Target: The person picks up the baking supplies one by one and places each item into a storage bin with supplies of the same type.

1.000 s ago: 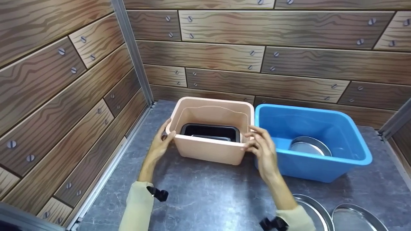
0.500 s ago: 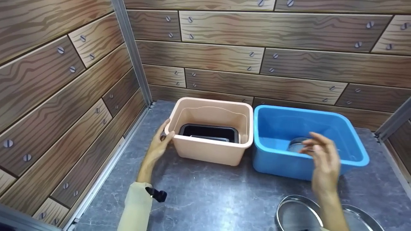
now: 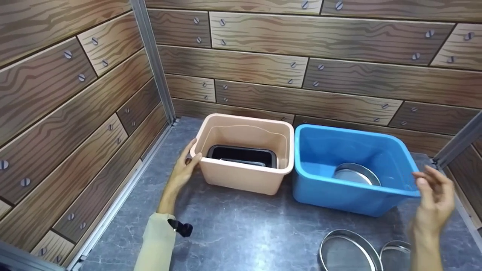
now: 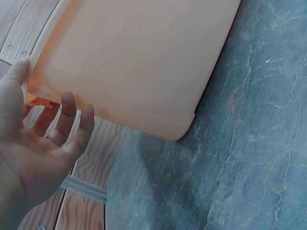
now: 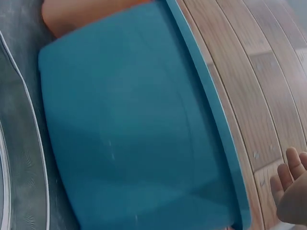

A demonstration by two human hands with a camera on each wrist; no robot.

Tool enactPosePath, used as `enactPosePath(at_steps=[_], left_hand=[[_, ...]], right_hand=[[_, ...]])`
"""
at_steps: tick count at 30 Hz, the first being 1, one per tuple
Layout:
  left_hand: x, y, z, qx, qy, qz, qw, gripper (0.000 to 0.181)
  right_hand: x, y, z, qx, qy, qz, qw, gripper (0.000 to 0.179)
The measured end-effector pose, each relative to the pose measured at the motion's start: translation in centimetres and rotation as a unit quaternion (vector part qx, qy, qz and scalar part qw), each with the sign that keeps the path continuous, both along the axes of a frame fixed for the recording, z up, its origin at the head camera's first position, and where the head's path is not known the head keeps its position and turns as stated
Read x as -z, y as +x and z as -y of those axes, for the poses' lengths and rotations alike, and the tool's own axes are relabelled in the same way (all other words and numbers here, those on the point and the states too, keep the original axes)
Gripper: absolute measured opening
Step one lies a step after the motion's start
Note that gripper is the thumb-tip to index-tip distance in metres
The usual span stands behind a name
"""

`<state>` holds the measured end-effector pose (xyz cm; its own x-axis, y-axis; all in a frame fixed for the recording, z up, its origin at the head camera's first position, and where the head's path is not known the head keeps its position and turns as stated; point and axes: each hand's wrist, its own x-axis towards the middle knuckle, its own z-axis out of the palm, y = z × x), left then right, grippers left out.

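Head: smooth, round-cornered peach tub (image 3: pixel 239 178)

2 bins (image 3: pixel 241 181), 3 round pans (image 3: pixel 345 251), at least 1 black tray (image 3: pixel 243 153).

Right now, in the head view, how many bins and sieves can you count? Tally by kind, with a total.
Bins: 2, one peach, one blue
Sieves: 3, one inside the blue bin
Total: 5

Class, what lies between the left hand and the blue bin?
In the head view, the peach bin stands between the left hand and the blue bin.
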<state>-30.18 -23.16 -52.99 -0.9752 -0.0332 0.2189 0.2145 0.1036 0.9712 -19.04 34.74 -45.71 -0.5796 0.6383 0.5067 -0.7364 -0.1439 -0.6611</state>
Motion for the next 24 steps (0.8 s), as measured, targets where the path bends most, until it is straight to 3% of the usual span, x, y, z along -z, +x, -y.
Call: enactPosePath(at_steps=[4,8,11,16,22,24], left_hand=[[0.2,0.1,-0.1,0.002,0.002,0.002,1.0000,0.061],[0.1,0.2,-0.1,-0.006,0.003,0.002,1.0000,0.061],[0.0,0.3,-0.1,-0.008,-0.001,0.003,1.0000,0.061],[-0.1,0.3,-0.1,-0.004,-0.008,0.009,0.9999,0.062],[-0.3,0.4,-0.1,-0.005,-0.016,0.013,0.9998,0.062],[-0.4,0.3,-0.1,-0.008,-0.020,0.016,0.9997,0.062]], right_hand=[[0.6,-0.2,-1.6,0.052,0.000,0.041,0.9978,0.031],[1.5,-0.6,-2.7,0.080,0.041,0.111,0.9898,0.034],[2.3,-0.7,-3.2,0.104,0.096,0.178,0.9739,0.036],[3.3,-0.7,-3.7,0.114,0.135,0.268,0.9470,0.040],[4.3,-1.4,-4.2,0.128,0.223,0.323,0.9107,0.043],[4.4,-1.6,-4.3,0.127,0.228,0.323,0.9100,0.043]])
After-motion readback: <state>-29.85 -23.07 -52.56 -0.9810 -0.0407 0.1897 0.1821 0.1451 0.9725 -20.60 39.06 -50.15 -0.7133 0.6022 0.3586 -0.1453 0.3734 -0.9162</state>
